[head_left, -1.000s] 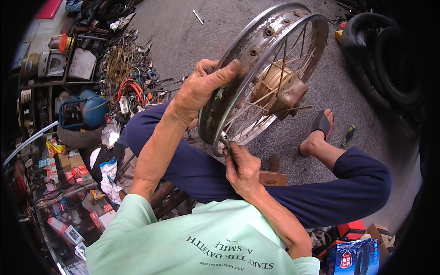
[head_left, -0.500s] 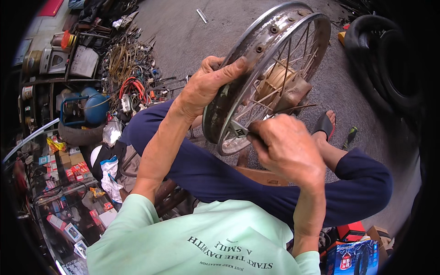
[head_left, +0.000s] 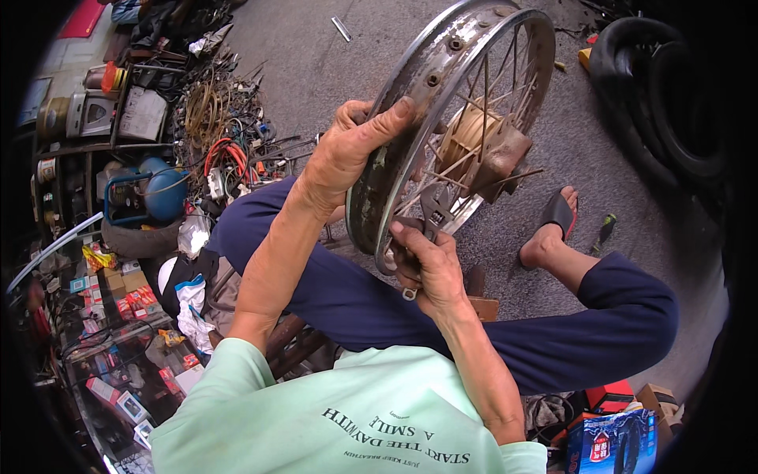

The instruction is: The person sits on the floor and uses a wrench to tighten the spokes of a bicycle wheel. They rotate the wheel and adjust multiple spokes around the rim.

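Observation:
A spoked metal wheel point(head_left: 421, 99) stands tilted upright in front of me, its chrome worn and stained, with no tyre on it. My left hand point(head_left: 351, 150) is closed on the left side of the rim, thumb lying across the rim's outer face. An adjustable wrench point(head_left: 436, 212) sits in my right hand point(head_left: 430, 268), fingers wrapped round its handle by the lower rim. The wrench's jaw end reaches up among the spokes near the rim; whether it grips one I cannot tell. At the wheel's centre is a hub point(head_left: 474, 142) with a rusty block on its side.
Black tyres point(head_left: 639, 103) lie at the far right. A green-and-black screwdriver point(head_left: 606, 231) rests on the floor beside my sandalled foot point(head_left: 557, 217). To the left are a blue compressor point(head_left: 162, 189), tangled cables point(head_left: 213, 118) and a glass case point(head_left: 103, 347) of small boxes.
My right hand has moved left and down and turned, so that more of the wrench shows. The wheel has shifted slightly left, with my left hand still on it.

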Demonstrator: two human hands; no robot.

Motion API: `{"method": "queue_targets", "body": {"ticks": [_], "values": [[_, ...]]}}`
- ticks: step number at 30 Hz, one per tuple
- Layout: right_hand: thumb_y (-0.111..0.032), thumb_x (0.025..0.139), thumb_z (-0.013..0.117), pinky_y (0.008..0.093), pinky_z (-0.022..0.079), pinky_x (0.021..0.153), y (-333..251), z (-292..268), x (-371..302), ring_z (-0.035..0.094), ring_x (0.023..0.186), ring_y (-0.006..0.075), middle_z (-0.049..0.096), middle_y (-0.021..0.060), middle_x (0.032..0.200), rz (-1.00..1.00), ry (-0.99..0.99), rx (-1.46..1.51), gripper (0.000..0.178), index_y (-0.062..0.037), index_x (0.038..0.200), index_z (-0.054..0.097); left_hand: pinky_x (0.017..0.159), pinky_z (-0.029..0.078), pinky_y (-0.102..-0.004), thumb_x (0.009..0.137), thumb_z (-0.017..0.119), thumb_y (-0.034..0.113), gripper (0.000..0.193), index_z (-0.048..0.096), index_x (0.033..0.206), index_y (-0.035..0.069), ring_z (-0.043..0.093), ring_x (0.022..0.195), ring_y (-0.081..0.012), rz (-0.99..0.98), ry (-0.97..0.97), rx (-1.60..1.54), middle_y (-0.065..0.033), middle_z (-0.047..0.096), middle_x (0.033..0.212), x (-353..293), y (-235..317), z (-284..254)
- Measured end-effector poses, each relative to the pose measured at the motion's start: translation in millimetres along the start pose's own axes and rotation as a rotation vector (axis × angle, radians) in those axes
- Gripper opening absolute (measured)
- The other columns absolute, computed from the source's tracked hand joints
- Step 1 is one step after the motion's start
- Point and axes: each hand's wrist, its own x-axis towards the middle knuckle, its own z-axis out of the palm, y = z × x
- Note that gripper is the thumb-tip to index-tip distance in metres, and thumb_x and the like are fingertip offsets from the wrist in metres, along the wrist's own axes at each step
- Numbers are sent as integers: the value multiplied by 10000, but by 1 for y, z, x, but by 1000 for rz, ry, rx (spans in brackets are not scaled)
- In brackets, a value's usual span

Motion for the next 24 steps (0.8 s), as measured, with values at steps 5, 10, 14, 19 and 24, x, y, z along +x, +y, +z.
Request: {"method": "queue_targets", "body": {"ticks": [5,10,14,19,24], "values": [[-124,939,635,203,209,373,2,2,8,307,408,28,486,-25,625,-41,-155,36,76,-69,896,606,436,505,-218,1005,557,262,372,644,1092,-89,619,490,-119,-1,6,-61,-144,683,754,0,-2,-2],[-107,935,634,197,225,378,5,4,9,309,412,27,491,-26,626,-17,-144,149,64,-64,897,607,402,487,-218,1001,568,271,380,649,1091,-89,584,458,-84,14,38,-11,-87,652,637,-1,0,-3],[-105,930,644,197,224,379,4,3,10,308,416,25,505,-32,634,-26,-147,133,56,-56,915,621,402,483,-216,995,582,269,375,650,1087,-88,580,461,-72,7,64,-32,-68,645,620,-1,0,-1],[-109,925,661,200,228,380,8,4,10,310,421,21,524,-31,643,-92,-117,102,89,-22,932,645,416,473,-209,991,592,276,374,654,1084,-81,582,489,-67,5,48,-20,-71,651,653,-1,0,0],[-114,920,680,202,231,368,11,8,5,319,409,24,550,-21,652,-142,-64,77,114,-5,922,648,436,480,-230,982,605,294,379,665,1068,-69,584,511,-81,-2,0,18,-89,659,684,-2,0,-1]]}}
